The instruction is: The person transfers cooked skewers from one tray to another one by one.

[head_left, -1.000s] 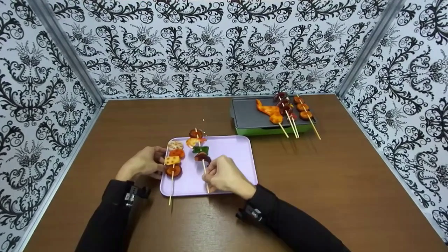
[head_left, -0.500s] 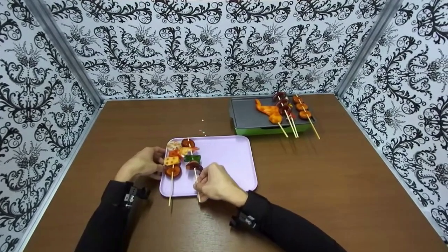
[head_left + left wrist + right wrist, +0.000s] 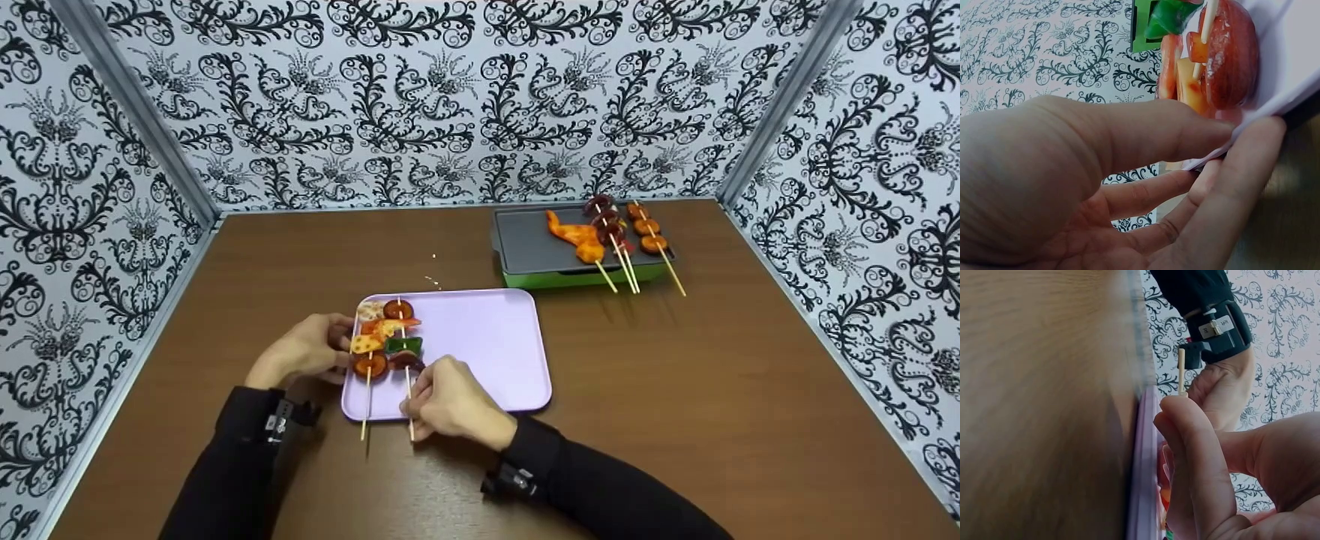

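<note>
A pale purple tray [image 3: 484, 337] lies on the table. My left hand [image 3: 304, 349] pinches its left rim [image 3: 1266, 109], thumb above and fingers below. One food skewer [image 3: 370, 367], with a lotus slice, a yellow spotted piece and a brown round, lies along the tray's left side, its stick jutting past the front edge. My right hand [image 3: 450, 397] pinches the bare stick of a second skewer [image 3: 403, 346], which has a brown round, shrimp, green pepper and a dark piece. That skewer overlaps the first one's right side. Its stick end [image 3: 1181, 371] sticks out beyond my fingertips.
A grill [image 3: 517, 244] with a grey plate and green base stands at the back right. On it lie an orange wing skewer [image 3: 581, 238], dark meat skewers [image 3: 609, 225] and a skewer of brown rounds [image 3: 651, 236]. Patterned walls [image 3: 450, 97] enclose the table.
My right hand has carried its skewer left and slightly toward me, from the tray's middle to beside the first skewer. My left hand has stayed at the rim.
</note>
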`<state>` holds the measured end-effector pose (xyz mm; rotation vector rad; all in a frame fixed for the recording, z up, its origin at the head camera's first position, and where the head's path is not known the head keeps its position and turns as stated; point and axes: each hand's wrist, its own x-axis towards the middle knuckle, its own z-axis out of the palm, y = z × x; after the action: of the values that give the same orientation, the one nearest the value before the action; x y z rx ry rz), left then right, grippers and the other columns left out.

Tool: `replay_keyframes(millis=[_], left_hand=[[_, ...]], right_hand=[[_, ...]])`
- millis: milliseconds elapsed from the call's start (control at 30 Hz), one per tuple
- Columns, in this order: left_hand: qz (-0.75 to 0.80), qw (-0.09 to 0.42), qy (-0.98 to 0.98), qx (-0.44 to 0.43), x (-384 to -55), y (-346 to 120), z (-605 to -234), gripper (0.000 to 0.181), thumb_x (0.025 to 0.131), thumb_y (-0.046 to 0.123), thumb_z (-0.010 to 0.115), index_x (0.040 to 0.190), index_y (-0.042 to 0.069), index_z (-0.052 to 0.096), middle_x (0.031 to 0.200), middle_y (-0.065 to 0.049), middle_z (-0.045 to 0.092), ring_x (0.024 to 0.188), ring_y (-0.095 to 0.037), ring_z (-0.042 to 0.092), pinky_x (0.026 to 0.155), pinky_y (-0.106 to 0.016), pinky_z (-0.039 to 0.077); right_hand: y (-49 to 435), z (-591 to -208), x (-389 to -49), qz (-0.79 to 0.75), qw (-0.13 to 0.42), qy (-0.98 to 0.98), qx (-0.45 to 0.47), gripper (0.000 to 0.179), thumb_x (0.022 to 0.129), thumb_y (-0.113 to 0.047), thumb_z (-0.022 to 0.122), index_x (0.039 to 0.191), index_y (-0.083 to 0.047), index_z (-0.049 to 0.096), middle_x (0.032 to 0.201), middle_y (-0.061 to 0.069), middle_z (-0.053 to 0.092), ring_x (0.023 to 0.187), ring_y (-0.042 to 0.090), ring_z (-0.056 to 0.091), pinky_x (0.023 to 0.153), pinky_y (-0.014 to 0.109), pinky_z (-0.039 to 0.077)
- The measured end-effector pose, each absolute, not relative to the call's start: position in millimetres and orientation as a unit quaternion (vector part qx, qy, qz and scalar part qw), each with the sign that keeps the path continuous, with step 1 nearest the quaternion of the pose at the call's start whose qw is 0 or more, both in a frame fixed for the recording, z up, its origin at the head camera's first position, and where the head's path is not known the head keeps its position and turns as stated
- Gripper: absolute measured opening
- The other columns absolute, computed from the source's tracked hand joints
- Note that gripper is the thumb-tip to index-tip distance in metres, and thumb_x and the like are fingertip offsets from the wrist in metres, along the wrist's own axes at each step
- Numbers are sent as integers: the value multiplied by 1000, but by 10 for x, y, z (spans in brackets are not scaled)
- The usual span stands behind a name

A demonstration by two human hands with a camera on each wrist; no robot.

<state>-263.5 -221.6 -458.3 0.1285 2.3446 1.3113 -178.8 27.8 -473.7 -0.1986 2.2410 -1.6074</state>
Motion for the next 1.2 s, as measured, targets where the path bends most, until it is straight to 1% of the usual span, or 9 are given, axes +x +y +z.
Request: replay_keyframes(millis=[200, 433, 533, 633, 867, 1033, 1200], left_hand=[[485, 223, 844, 47, -2625, -2227, -4581, 64, 90, -10, 67, 148, -3, 41, 118, -24, 59, 95, -32, 68, 73, -45, 64], [471, 219, 854, 40, -2625, -2226, -4584, 64, 90, -10, 67, 148, 1, 43, 120, -23, 59, 97, -32, 67, 73, -45, 64], [477, 224, 849, 40, -2629, -2226, -4592, 64, 90, -10, 66, 149, 1, 42, 122, -23, 59, 98, -32, 67, 74, -45, 64], [485, 224, 844, 36, -2631, -2227, -4596, 64, 90, -12, 65, 148, 1, 43, 121, -23, 59, 96, -32, 68, 74, -45, 64], [469, 220, 855, 33, -2626, -2227, -4578, 65, 90, -9, 68, 149, 1, 42, 118, -22, 57, 94, -31, 67, 73, -44, 64], [478, 222, 849, 43, -2627, -2225, -4580, 63, 90, -8, 68, 147, 0, 43, 117, -23, 58, 91, -31, 68, 73, -44, 64], [479, 224, 847, 49, -2629, -2220, -4587, 63, 90, -7, 68, 147, -1, 43, 119, -23, 58, 91, -30, 69, 72, -44, 64]], right_hand=[[241, -4784, -1777, -595, 199, 776, -70, 12, 83, -1, 81, 79, -2, 70, 70, 14, 71, 54, 26, 70, 52, 37, 62], [257, -4806, -1788, -625, 216, 746, -73, 16, 83, -4, 83, 83, 1, 68, 70, 20, 70, 55, 30, 71, 53, 41, 62], [269, -4794, -1786, -612, 216, 757, -79, 16, 83, -6, 84, 81, 0, 69, 69, 18, 70, 55, 30, 71, 53, 41, 62], [287, -4771, -1788, -594, 215, 770, -89, 14, 84, -8, 83, 79, -2, 71, 68, 17, 71, 55, 30, 71, 53, 40, 62], [330, -4745, -1815, -571, 208, 787, -105, 13, 86, -9, 82, 78, -5, 73, 72, 14, 71, 56, 28, 71, 52, 39, 62], [359, -4749, -1837, -563, 186, 795, -129, 13, 87, -9, 81, 77, -6, 73, 69, 11, 72, 54, 26, 71, 50, 37, 62], [405, -4723, -1862, -556, 163, 802, -148, 12, 88, -9, 80, 80, -5, 72, 69, 8, 72, 54, 25, 71, 49, 37, 62]])
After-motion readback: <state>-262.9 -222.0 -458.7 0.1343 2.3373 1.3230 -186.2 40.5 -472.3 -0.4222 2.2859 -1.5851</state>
